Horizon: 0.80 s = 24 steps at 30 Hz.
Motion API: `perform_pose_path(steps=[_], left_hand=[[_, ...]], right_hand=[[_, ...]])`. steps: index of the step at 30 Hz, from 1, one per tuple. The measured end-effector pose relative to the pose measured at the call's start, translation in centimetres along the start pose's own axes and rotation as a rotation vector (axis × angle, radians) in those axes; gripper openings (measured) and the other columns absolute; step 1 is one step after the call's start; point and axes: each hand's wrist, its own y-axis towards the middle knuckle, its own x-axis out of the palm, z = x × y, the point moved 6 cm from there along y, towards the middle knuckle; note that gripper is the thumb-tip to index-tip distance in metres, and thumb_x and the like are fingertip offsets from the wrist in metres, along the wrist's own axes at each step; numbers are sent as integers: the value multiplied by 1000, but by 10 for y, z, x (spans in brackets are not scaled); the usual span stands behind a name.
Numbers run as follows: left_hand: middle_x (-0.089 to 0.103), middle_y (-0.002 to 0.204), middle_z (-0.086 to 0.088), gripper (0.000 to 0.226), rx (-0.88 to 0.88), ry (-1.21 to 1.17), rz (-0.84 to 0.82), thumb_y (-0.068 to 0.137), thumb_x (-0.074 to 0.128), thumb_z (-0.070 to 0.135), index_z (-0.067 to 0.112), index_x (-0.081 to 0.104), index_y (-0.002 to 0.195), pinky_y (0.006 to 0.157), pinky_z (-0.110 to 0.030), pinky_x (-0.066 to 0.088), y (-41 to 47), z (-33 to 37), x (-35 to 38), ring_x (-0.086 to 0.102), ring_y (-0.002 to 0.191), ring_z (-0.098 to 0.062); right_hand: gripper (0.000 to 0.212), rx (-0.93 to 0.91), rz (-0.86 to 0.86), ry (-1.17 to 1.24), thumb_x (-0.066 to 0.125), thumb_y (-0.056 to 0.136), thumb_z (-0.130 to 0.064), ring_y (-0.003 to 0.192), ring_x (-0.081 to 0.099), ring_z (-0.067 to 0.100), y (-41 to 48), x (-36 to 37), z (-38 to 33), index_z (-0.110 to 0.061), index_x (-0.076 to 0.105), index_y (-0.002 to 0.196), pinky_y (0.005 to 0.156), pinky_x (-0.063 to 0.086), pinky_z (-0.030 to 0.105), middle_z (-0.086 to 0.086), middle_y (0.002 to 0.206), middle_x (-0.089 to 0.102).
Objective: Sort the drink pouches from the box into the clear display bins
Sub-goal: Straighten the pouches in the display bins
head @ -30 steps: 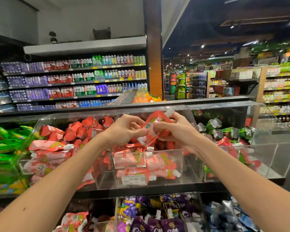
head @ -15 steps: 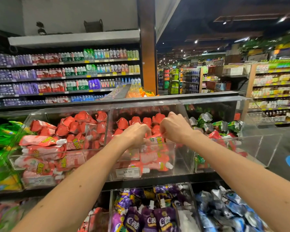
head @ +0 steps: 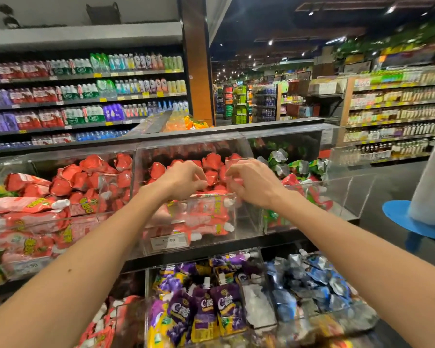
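Red drink pouches (head: 211, 162) fill the middle clear bin (head: 211, 195) on the upper shelf row. Both my hands hover over this bin's open top, side by side. My left hand (head: 183, 179) has its fingers loosely curled downward, tips at the pouches, and grips nothing that I can see. My right hand (head: 254, 184) is the same, with its fingers bent toward the pile. The box is not in view.
A clear bin of red pouches (head: 60, 177) stands to the left, one with green and red pouches (head: 296, 167) to the right. Below are bins of purple pouches (head: 204, 305) and blue-silver pouches (head: 312, 280). A blurred blue object (head: 407, 219) is at the right edge.
One second ago both hands held a red pouch above the middle bin. They pushed it down into the pile, then loosened and lifted slightly. The pouch stays in the bin.
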Motion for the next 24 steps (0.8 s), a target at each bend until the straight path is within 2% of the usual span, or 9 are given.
perform_pose_path(steps=[4,6,9,13,16,18,20,22,24], left_hand=[[70,83,4,9,72,-203,198,90,71,31,23,73,89,67,-25,48,-31,55,-7,62,73,-3],[65,74,8,10,132,-248,251,87,73,32,23,70,85,62,-21,45,-46,102,4,58,64,-1],[63,69,12,10,258,-355,265,86,75,30,26,67,83,62,-19,45,-62,188,40,54,61,-1],[60,68,8,11,446,-518,58,87,74,25,21,64,83,60,-21,47,-69,334,149,52,60,-2],[60,68,8,18,561,-554,-105,82,68,34,16,65,81,62,-28,47,-79,442,250,55,63,1],[64,73,3,19,631,-536,-244,82,66,34,15,65,80,66,-35,49,-89,511,315,61,70,-13],[68,77,0,13,662,-520,-411,83,70,29,16,68,84,68,-32,50,-102,574,375,64,75,-22],[69,78,-4,10,686,-496,-527,84,74,22,12,71,86,66,-24,45,-116,628,425,65,78,-26],[71,82,-8,9,691,-469,-672,84,71,20,11,70,85,67,-30,46,-126,672,474,66,83,-31]], right_hand=[[26,73,120,161,67,89,-34,89,62,18,-64,-34,34,-20,69,110,85,51,39,-1,98,68],[22,120,182,227,71,85,-35,74,58,15,-113,-49,65,-21,68,102,76,51,39,-4,84,64],[16,274,281,369,76,81,-30,65,55,11,-212,-69,122,-21,69,93,65,50,31,-7,74,61],[15,599,317,381,77,77,-30,69,60,7,-378,-76,218,-22,71,88,65,46,17,-8,74,66],[12,844,252,385,81,78,-10,70,58,-6,-497,-78,267,-12,72,86,64,42,10,-8,71,64],[10,993,230,381,79,80,-6,64,55,-11,-564,-88,294,-11,71,84,60,39,10,-12,67,60],[13,1135,228,363,75,83,-7,63,54,-13,-619,-102,318,-19,69,82,58,36,10,-15,64,58],[15,1252,243,334,70,87,-10,65,54,-10,-664,-113,339,-21,64,79,58,36,13,-14,66,57],[9,1379,254,328,66,91,-16,70,57,-3,-705,-117,360,-16,65,83,62,40,19,-9,74,62]])
